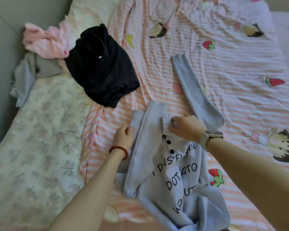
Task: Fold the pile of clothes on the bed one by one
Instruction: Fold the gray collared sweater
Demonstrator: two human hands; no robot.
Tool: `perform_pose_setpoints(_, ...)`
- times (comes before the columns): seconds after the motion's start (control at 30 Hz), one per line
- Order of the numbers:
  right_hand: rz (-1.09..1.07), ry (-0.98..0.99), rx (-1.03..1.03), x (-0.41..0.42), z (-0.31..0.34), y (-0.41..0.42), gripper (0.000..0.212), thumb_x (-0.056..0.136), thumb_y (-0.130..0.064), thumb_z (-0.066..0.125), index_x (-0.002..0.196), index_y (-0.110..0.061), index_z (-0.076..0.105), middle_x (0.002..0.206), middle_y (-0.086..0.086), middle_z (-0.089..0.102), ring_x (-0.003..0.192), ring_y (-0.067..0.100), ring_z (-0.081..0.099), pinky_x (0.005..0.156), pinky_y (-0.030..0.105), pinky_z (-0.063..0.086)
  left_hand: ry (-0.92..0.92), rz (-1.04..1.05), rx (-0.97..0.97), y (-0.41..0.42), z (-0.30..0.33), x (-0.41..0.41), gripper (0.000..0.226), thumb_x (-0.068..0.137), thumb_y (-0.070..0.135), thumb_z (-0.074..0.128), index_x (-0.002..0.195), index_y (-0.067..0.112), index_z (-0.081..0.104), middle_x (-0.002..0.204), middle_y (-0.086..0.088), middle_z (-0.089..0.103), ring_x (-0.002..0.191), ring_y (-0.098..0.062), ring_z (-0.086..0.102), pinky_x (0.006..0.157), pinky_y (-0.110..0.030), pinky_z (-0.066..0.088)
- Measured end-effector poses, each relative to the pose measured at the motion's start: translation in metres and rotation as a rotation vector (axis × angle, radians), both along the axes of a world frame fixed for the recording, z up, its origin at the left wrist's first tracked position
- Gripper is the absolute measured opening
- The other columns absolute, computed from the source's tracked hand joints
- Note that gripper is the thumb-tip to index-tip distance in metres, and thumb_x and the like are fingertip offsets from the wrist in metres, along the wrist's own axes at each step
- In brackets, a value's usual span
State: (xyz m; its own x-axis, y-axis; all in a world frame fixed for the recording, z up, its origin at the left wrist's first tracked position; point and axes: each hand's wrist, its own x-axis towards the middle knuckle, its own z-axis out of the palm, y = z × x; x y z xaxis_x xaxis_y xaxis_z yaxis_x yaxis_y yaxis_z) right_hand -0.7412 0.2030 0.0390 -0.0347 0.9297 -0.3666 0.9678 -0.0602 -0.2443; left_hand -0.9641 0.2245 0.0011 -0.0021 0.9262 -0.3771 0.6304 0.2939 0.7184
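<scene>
The sweater [172,177] lies face up near the foot of the bed [40,130], on the striped sheet [223,64], its printed lettering and two dark buttons showing; the left hand [123,136] pinches the knit at the left shoulder, fingers curled onto the fabric, while the right hand [187,127] has its fingers bent round the collar, pinching it; held at these two points the top edge can be pulled straight, which I judge is the aim, to square the garment before the sleeves come in; one sleeve [195,90] runs away up the sheet from the right shoulder, well clear of the body, and the other already seems laid down along the left side, though the folds make that hard to confirm; the hem at the bottom is bunched and will likely need smoothing; the rest of the pile waits at upper left: a black garment [102,69] crumpled near the sweater but not touching it, a pink one [43,41] beyond it, and a grey one [32,72] by the wall; nothing lies on the sweater, so only the outflung sleeve and rumpled hem hinder a neat fold.
</scene>
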Motion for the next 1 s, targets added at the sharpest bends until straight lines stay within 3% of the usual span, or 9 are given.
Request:
perform_pose_setpoints(0.07, -0.082, 0.113, 0.003, 0.002, 0.017, -0.017, 0.031, 0.092, -0.032, 0.048, 0.067, -0.015, 0.049, 0.056, -0.004, 0.05, 0.056, 0.019, 0.052, 0.061, 0.031, 0.048, -0.063, -0.001, 0.045, -0.008, 0.018, -0.008, 0.033, 0.098, 0.022, 0.042, 0.065, 0.02, 0.04, 0.063, 0.004, 0.041, 0.059, -0.012, 0.038, 0.053, -0.027, 0.031)
perform_pose_setpoints(0.13, -0.135, 0.164, -0.05, 0.007, 0.039, -0.035, 0.025, 0.092, -0.037, 0.053, 0.093, -0.013, 0.06, 0.069, -0.004, 0.06, 0.064, 0.015, 0.056, 0.067, 0.03, 0.05, -0.138, -0.002, 0.059, -0.015, 0.038, -0.014, 0.03, 0.098, 0.02, 0.041, 0.069, 0.022, 0.042, 0.064, 0.006, 0.042, 0.059, -0.008, 0.038, 0.053, -0.019, 0.033)
perform_pose_setpoints(0.2, -0.161, 0.149, -0.065, 0.013, 0.059, -0.054, 0.042, 0.09, -0.042, 0.056, 0.126, -0.021, 0.051, 0.099, 0.001, 0.066, 0.081, 0.015, 0.059, 0.076, 0.024, 0.045, -0.193, -0.032, 0.09, -0.024, 0.061, -0.016, 0.028, 0.098, 0.016, 0.042, 0.071, 0.023, 0.044, 0.067, 0.006, 0.044, 0.06, -0.006, 0.039, 0.053, -0.012, 0.033)
perform_pose_setpoints(0.27, -0.172, 0.154, -0.039, 0.02, 0.081, -0.069, 0.054, 0.088, -0.041, 0.058, 0.136, -0.022, 0.042, 0.122, 0.004, 0.06, 0.102, 0.02, 0.059, 0.081, 0.026, 0.044, -0.23, -0.05, 0.133, -0.036, 0.084, -0.015, 0.029, 0.097, 0.012, 0.043, 0.07, 0.023, 0.045, 0.064, 0.007, 0.043, 0.057, -0.003, 0.037, 0.051, -0.011, 0.033)
perform_pose_setpoints(0.47, -0.187, 0.222, 0.059, 0.045, 0.172, -0.123, 0.048, 0.082, -0.033, 0.067, 0.127, -0.027, 0.048, 0.115, 0.0, 0.058, 0.093, 0.017, 0.053, 0.074, 0.026, 0.036, -0.339, -0.049, 0.363, -0.086, 0.189, 0.002, 0.03, 0.094, 0.002, 0.046, 0.073, 0.023, 0.049, 0.067, 0.006, 0.044, 0.061, -0.005, 0.04, 0.057, -0.011, 0.034)
perform_pose_setpoints(0.6, -0.185, 0.421, 0.184, 0.064, 0.252, -0.185, 0.058, 0.068, -0.078, 0.05, 0.107, -0.035, 0.05, 0.105, -0.008, 0.057, 0.096, 0.015, 0.054, 0.081, 0.031, 0.044, -0.436, -0.031, 0.491, -0.123, 0.27, 0.009, 0.018, 0.093, 0.0, 0.047, 0.086, 0.014, 0.055, 0.078, 0.012, 0.054, 0.07, 0.009, 0.053, 0.066, -0.005, 0.036)
perform_pose_setpoints(0.7, -0.231, 0.53, 0.35, 0.081, 0.301, -0.227, 0.073, 0.068, -0.085, 0.034, 0.094, -0.021, 0.059, 0.092, 0.001, 0.061, 0.087, 0.016, 0.055, 0.079, 0.03, 0.042, -0.508, -0.102, 0.54, -0.147, 0.324, 0.015, 0.02, 0.093, 0.002, 0.048, 0.085, 0.017, 0.058, 0.079, 0.009, 0.057, 0.067, 0.015, 0.053, 0.07, -0.003, 0.04)
perform_pose_setpoints(0.87, -0.192, 0.547, 0.686, 0.096, 0.371, -0.278, 0.026, 0.091, -0.028, 0.057, 0.086, -0.002, 0.059, 0.076, 0.013, 0.058, 0.07, 0.019, 0.049, 0.063, 0.019, 0.038, -0.577, -0.173, 0.714, -0.191, 0.407, 0.031, 0.014, 0.093, 0.005, 0.049, 0.09, 0.014, 0.058, 0.082, 0.008, 0.057, 0.074, 0.006, 0.054, 0.072, -0.003, 0.041)
perform_pose_setpoints(1.0, -0.168, 0.655, 1.079, 0.089, 0.423, -0.316, 0.016, 0.084, -0.026, 0.053, 0.076, -0.039, 0.058, 0.066, -0.016, 0.059, 0.061, -0.003, 0.049, 0.058, 0.007, 0.036, -0.694, -0.192, 0.828, -0.22, 0.451, 0.036, 0.025, 0.094, 0.006, 0.047, 0.084, 0.027, 0.058, 0.087, 0.007, 0.059, 0.083, 0.0, 0.054, 0.076, -0.011, 0.043)
